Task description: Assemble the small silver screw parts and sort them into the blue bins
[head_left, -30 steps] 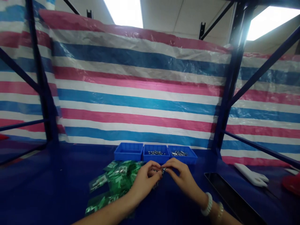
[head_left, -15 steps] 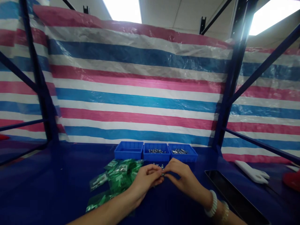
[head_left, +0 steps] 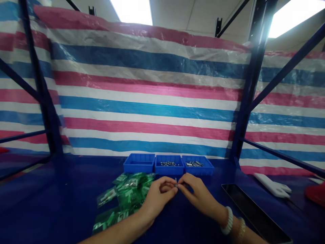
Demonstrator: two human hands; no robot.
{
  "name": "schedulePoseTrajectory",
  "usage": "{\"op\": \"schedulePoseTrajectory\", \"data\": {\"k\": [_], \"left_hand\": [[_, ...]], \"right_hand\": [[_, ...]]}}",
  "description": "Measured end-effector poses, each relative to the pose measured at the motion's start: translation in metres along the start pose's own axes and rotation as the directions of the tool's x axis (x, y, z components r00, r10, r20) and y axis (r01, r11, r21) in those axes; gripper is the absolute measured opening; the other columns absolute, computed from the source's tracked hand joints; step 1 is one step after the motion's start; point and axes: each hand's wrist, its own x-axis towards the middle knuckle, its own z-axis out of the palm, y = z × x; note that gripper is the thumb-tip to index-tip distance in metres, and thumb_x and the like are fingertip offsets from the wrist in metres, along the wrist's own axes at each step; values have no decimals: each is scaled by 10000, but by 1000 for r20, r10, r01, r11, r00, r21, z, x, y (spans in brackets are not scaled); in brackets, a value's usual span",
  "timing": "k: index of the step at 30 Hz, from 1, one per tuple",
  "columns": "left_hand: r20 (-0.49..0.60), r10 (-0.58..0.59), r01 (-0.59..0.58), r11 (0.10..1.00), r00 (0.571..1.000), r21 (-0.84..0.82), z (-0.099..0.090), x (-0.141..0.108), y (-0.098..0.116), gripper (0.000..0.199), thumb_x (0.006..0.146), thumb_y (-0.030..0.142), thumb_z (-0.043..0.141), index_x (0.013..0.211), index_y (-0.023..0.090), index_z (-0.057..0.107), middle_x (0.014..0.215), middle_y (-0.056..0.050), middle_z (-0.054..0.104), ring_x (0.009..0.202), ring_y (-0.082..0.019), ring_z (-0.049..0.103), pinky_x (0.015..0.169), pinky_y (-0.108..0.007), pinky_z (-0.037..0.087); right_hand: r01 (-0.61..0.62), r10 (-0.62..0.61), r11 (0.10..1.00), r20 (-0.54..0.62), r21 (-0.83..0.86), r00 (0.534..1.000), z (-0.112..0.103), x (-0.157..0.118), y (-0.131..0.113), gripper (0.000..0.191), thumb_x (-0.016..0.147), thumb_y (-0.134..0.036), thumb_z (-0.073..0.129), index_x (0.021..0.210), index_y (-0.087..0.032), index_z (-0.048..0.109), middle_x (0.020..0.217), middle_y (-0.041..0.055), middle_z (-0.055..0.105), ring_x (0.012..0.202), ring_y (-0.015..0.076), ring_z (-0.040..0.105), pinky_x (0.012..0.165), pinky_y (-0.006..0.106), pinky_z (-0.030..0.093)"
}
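Over the blue table, my left hand (head_left: 161, 195) and my right hand (head_left: 196, 191) meet at the fingertips. Both pinch around a small metal piece (head_left: 176, 185), whose shape is mostly covered by the fingers. Beyond the hands, a middle blue bin (head_left: 169, 171) holds small metal parts (head_left: 169, 163), and a right blue bin (head_left: 199, 171) holds longer metal pieces (head_left: 195, 163). No parts show in the left blue bin (head_left: 139, 168). Green plastic packets (head_left: 130, 195) lie in a pile beside my left hand.
A dark flat device (head_left: 254, 211) lies right of my right hand, with a white object (head_left: 271, 185) and a red object (head_left: 316, 194) farther right. Blue rack posts (head_left: 246, 101) stand at both sides, before a striped sheet (head_left: 152, 105).
The fingers of my left hand have shifted and its thumb sits slightly higher. The hands remain together around the metal piece, while the bins and packets stay in place.
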Motion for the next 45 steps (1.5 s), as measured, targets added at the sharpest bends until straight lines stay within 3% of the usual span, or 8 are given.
{"op": "schedulePoseTrajectory", "data": {"k": [5, 10, 12, 15, 25, 31, 37, 45], "left_hand": [[27, 219, -218, 936, 975, 277, -3, 1, 7, 102, 760, 188, 615, 851, 149, 640, 767, -26, 623, 703, -152, 605, 613, -241, 464], [107, 519, -477, 661, 848, 579, -16, 37, 30, 135, 794, 125, 548, 892, 179, 624, 900, -35, 603, 799, -158, 599, 722, -278, 489], [162, 550, -493, 531, 819, 689, -22, 63, 36, 167, 809, 108, 519, 922, 179, 619, 927, -42, 599, 853, -170, 590, 798, -311, 478], [202, 503, -473, 499, 840, 726, -29, 92, 35, 252, 733, 36, 538, 921, 174, 632, 932, -51, 614, 881, -203, 592, 841, -360, 463], [185, 302, -349, 703, 935, 620, -32, 50, 21, 325, 685, 39, 492, 965, 155, 609, 955, -66, 688, 761, -160, 669, 657, -261, 527], [145, 142, -188, 905, 979, 382, -31, 27, 22, 269, 656, 76, 524, 898, 145, 618, 916, -71, 678, 758, -156, 644, 730, -281, 501], [117, 112, -140, 953, 987, 270, -27, 17, 22, 275, 624, 57, 505, 863, 145, 610, 873, -60, 679, 733, -143, 627, 724, -277, 485], [149, 82, -109, 977, 985, 182, -17, 9, 9, 328, 589, 2, 475, 855, 133, 615, 823, -45, 670, 662, -121, 602, 631, -243, 460]], "right_hand": [[-72, 64, 994, 94, 82, 994, 8, 0, 6, 192, 846, -69, 471, 842, -176, 630, 763, 14, 627, 705, 150, 567, 665, 259, 436], [-4, 6, 999, 59, -46, 998, 12, -2, 30, 353, 803, -22, 449, 1088, -169, 598, 998, 74, 629, 946, 202, 555, 874, 345, 442], [14, -3, 993, 97, -119, 995, 13, -2, 38, 401, 801, -24, 448, 1160, -159, 567, 1066, 93, 613, 1019, 222, 528, 939, 381, 415], [20, 12, 984, 174, -180, 985, 12, -2, 44, 469, 775, 5, 438, 1201, -162, 541, 1117, 98, 597, 1056, 228, 512, 977, 402, 390], [-19, 71, 958, 175, -285, 982, 9, 2, 43, 180, 807, -90, 576, 956, -188, 601, 987, 60, 606, 965, 223, 512, 851, 351, 431], [-59, 89, 976, 138, -209, 986, 15, 2, 46, 80, 786, -163, 663, 850, -177, 618, 899, 49, 616, 910, 216, 535, 815, 332, 430], [-178, 180, 983, 47, -42, 983, 12, 6, 44, 98, 768, -81, 594, 827, -158, 607, 654, -15, 576, 590, 136, 538, 564, 232, 425], [-3, 3, 1000, -60, -2, 998, -5, 6, 28, 172, 901, -140, 470, 912, -196, 632, 865, 41, 650, 833, 183, 604, 784, 321, 463]]}}
